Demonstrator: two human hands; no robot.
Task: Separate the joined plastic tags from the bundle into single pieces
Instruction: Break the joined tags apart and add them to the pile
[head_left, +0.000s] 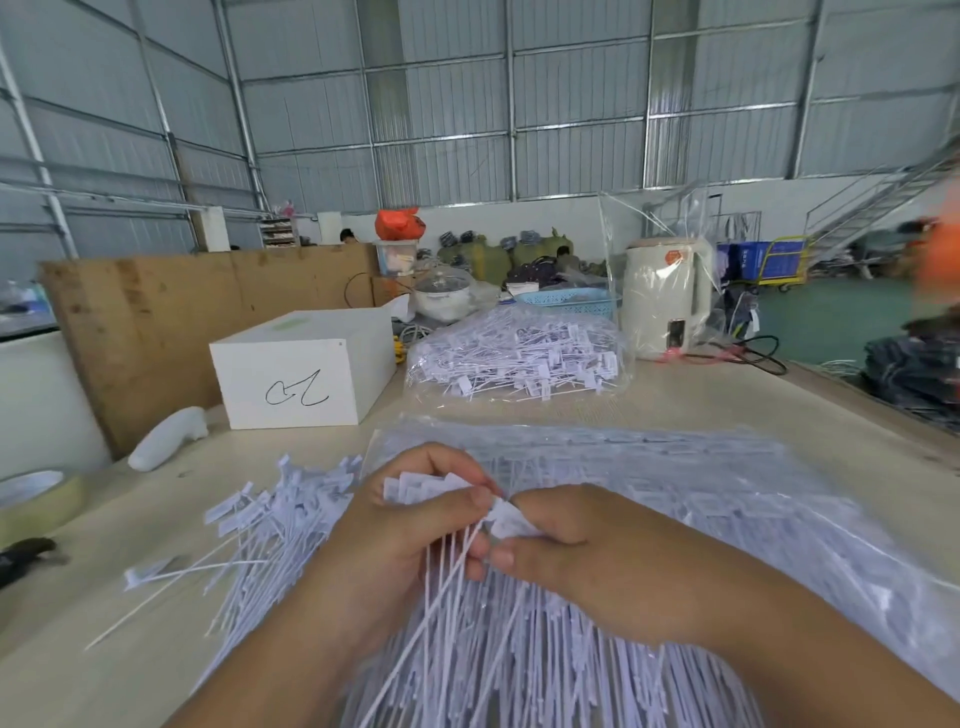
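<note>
Hands meet at six o'clock: the left hand (410, 525) grips one bundle (441, 491) of joined tags, the right hand (582, 551) pinches one tag (511, 519) at its edge. Loose tags (270, 525) lie at nine o'clock; two bags (519, 358) at twelve; one box (306, 364) at eleven.

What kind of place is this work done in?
Probably a warehouse or factory hall: corrugated metal walls on a steel frame, a large table with bagged tags, and a cart behind.

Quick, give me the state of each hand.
Left hand: grips a bundle of joined tags.
Right hand: pinches one tag at the bundle's end.
</note>
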